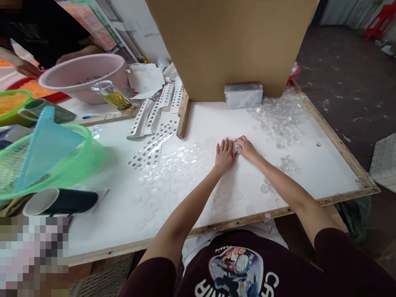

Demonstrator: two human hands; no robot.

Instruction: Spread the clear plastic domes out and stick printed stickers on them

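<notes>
Clear plastic discs point(173, 163) are lying spread over the middle of the white table point(309, 181), with a denser heap point(278, 119) toward its far right corner beside the cardboard box point(229, 41). The left hand point(225, 153) is resting flat and open, palm down, at the table's middle among the discs. The right hand point(246, 147) is touching it, fingers curled, and whether they are pinching a disc cannot be told.

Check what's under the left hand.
Left hand lies flat on the white board beside a spread of clear discs. Anything under the palm is covered.
</notes>
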